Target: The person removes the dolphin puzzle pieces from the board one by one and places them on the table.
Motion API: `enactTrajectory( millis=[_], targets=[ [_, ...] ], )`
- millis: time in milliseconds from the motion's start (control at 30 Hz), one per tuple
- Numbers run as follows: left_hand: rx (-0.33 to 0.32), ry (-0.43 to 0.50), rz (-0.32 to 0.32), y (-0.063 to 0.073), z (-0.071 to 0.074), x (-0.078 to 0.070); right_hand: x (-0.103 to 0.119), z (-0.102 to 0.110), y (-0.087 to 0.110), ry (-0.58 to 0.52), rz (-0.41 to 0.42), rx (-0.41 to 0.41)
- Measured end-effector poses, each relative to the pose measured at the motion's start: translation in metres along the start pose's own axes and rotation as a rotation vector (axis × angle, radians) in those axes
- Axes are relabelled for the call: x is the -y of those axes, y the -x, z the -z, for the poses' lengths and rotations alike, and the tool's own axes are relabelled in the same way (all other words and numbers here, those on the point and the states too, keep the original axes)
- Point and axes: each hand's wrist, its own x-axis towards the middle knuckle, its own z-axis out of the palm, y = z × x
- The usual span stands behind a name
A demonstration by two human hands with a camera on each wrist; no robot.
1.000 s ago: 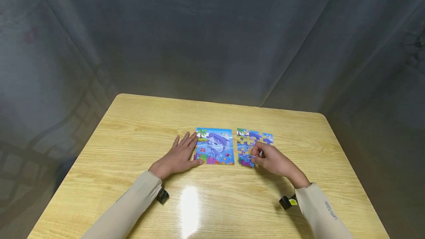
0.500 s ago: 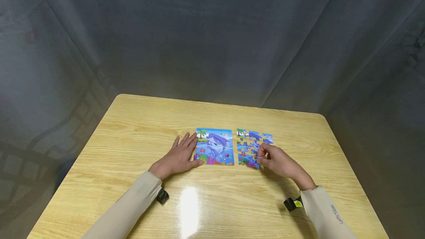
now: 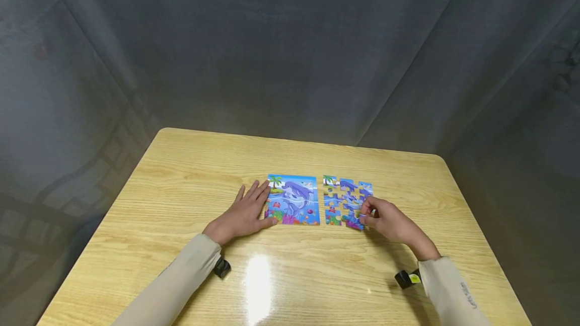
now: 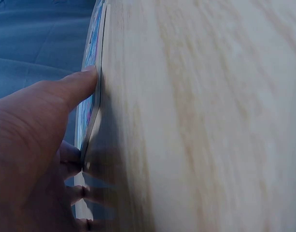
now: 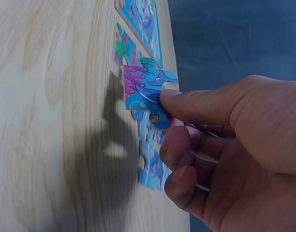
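A square dolphin picture board [image 3: 294, 200] lies flat on the table. My left hand [image 3: 242, 217] rests along its left side with fingers spread and straight; in the left wrist view the thumb [image 4: 80, 84] touches the board's edge. To the right of the board my right hand [image 3: 391, 224] pinches a puzzle piece [image 5: 147, 87] between thumb and fingers. This piece shows purple coral and a blue tail, and it is held a little above the table. Several other puzzle pieces [image 3: 332, 200] lie in loose rows between the board and my right hand; some are partly hidden by that hand.
The wooden table [image 3: 217, 155] has rounded far corners. Grey curtains [image 3: 281, 64] hang behind it and at both sides. A bright light reflection [image 3: 259, 286] shows on the near part of the tabletop.
My right hand has moved right with the pinched puzzle piece, uncovering the lower left and middle pieces. My left hand and the picture board have stayed in place.
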Motion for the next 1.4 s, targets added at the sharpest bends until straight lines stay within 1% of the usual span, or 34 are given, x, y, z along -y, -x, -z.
enactTrajectory(
  millis=[300, 467, 567, 833, 1100, 1200, 1400],
  targets=[
    [0.006, 0.009, 0.002, 0.0, 0.001, 0.0, -0.015, 0.002, 0.003, -0.084, -0.008, 0.028],
    [0.004, 0.004, 0.002, 0.0, 0.001, 0.0, -0.02, 0.0, 0.001, -0.094, -0.012, 0.026],
    [0.003, 0.002, 0.002, 0.0, 0.001, 0.0, -0.021, -0.003, -0.001, -0.061, -0.011, 0.011],
    [0.002, 0.003, 0.0, 0.0, 0.002, -0.001, -0.017, -0.012, -0.006, 0.09, -0.036, -0.049],
    [0.002, 0.0, -0.009, -0.001, 0.002, -0.001, -0.015, -0.016, -0.013, 0.198, -0.051, -0.085],
    [0.003, 0.004, -0.006, 0.0, 0.002, -0.001, -0.013, -0.017, -0.016, 0.224, -0.063, -0.091],
    [0.003, 0.015, -0.005, 0.001, 0.003, -0.002, -0.011, -0.02, -0.018, 0.222, -0.082, -0.093]
  ],
)
